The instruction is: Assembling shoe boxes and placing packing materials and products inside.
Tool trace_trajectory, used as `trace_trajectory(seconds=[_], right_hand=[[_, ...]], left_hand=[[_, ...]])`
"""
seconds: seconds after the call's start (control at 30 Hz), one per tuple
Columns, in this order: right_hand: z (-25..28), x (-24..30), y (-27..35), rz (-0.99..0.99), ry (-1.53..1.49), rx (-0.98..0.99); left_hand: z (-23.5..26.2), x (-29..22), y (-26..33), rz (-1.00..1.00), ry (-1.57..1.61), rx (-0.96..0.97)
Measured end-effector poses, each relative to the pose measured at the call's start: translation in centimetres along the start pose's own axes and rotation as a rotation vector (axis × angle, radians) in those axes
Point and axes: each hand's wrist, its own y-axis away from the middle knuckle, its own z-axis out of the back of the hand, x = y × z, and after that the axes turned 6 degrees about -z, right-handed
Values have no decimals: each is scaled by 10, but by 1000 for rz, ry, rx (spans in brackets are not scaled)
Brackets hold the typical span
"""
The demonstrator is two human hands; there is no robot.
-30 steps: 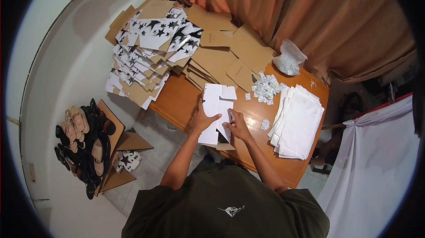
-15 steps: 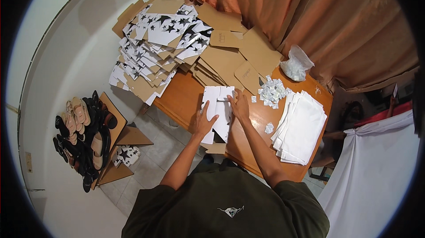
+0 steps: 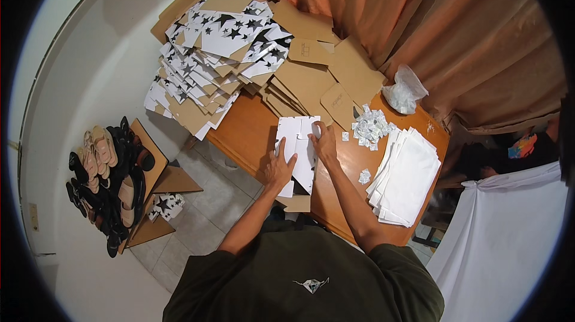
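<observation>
In front of me on the table lies a white cardboard box (image 3: 305, 169), partly folded, with star-shaped dark marks and a brown flap at its near end. Two white panels meet along its top. My left hand (image 3: 278, 170) rests on the left panel, thumb and fingers spread. At the far right corner, my right hand (image 3: 324, 143) grips the box's edge, its fingers bent and its thumb near the seam. What lies inside the box cannot be seen.
Flat star-printed cardboard blanks (image 3: 203, 52) are heaped at the far left of the wooden table (image 3: 341, 181). Small white packets (image 3: 372, 126), a plastic bag (image 3: 405, 89) and white sheets (image 3: 404, 178) lie on the right. Shoes (image 3: 111, 172) are piled at left. Another person (image 3: 530, 151) is partly visible at far right.
The right panel of the box has come down flatter, narrowing the gap along the seam. My hands have stayed nearly in place. At far right, more of the other person shows.
</observation>
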Motion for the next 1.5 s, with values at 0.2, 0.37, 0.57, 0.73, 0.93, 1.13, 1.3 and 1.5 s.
trace_trajectory(seconds=[0.2, 0.37, 0.57, 0.73, 0.93, 1.13, 1.3, 1.5], right_hand=[[-5, 14, 12, -8, 106, -118], [-7, 11, 8, 6, 108, -149], [-1, 0, 1, -103, -25, -21], [-12, 0, 11, 42, 108, -199], [-14, -5, 24, 35, 151, -145], [10, -19, 21, -87, -260, 12], [5, -42, 20, 67, 24, -115], [50, -37, 49, 151, -57, 153]], left_hand=[[-4, -5, -3, -50, 40, -58], [-7, -2, -19, -136, 61, -154], [7, -30, -13, 25, 66, -9], [2, -31, -14, 3, -3, -20], [-14, -18, -18, -62, 30, -43], [-7, -21, -11, -133, -19, -22], [-9, -29, -9, -151, -96, 53], [3, -28, -14, -135, -98, 143]])
